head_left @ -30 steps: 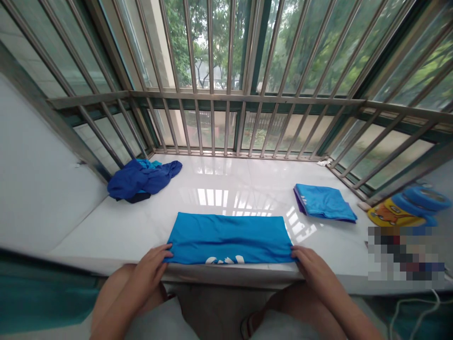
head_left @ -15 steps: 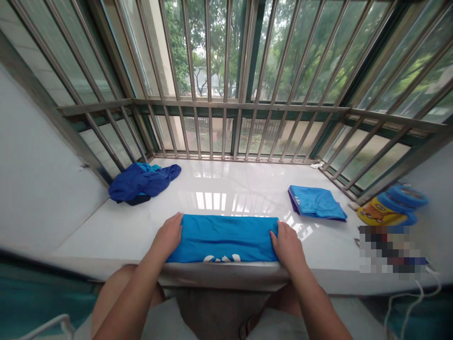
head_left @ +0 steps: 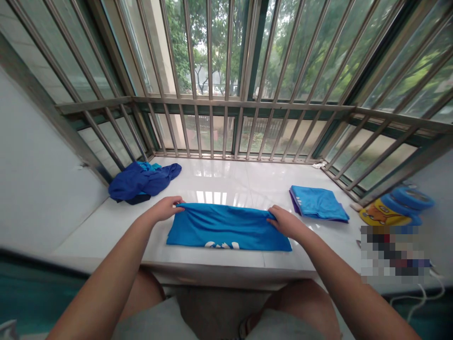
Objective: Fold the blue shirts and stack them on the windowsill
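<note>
A folded blue garment (head_left: 226, 229) with a white print along its near edge lies on the white sill in front of me. My left hand (head_left: 169, 208) pinches its far left corner between thumb and fingers. At the far right corner, my right hand (head_left: 282, 221) grips the cloth the same way. The far edge looks slightly raised and creased between both hands, while the near part lies flat. What kind of garment it is does not show for certain.
A crumpled pile of dark blue clothes (head_left: 143, 182) sits at the back left. Folded blue and purple clothes (head_left: 318, 203) lie to the right. Beyond them are a yellow and blue jug (head_left: 392, 208) and a white cord (head_left: 421, 297). Metal bars (head_left: 226, 103) rise behind the sill (head_left: 226, 177).
Both hands have gone from lying at the garment's sides to pinching its far corners. The garment has shifted away from the sill's front edge.
</note>
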The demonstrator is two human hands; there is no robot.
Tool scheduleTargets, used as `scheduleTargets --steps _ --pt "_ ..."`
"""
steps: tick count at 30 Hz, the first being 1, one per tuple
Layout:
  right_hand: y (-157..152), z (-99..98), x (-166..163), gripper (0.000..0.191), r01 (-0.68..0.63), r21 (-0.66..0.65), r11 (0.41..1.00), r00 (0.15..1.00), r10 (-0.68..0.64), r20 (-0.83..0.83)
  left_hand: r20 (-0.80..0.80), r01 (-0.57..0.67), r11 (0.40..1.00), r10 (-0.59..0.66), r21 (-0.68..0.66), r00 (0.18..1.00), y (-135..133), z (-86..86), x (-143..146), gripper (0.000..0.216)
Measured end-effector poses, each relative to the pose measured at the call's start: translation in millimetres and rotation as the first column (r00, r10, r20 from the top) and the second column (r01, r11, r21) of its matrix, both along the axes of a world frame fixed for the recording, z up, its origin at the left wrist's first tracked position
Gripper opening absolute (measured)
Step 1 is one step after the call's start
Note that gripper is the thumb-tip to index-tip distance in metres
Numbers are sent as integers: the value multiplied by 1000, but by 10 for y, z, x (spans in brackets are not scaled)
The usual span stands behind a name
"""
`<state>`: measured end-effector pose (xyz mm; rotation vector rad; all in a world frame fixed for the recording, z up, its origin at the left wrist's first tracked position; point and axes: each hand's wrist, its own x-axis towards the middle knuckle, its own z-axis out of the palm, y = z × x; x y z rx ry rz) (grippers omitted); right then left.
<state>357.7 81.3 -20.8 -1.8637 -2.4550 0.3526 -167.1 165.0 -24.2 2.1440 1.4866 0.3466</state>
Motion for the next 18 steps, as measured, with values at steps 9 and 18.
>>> scheduleTargets --steps 9,18 --pt "-323 -30 242 30 74 452 889 994 -29 -105 183 -84 920 14 382 983 -580 -127 -53 19" --pt "-1147 -1256 265 52 175 381 908 970 -93 -223 0 -19 912 21 409 1000 -1531 -1234 -32 35"
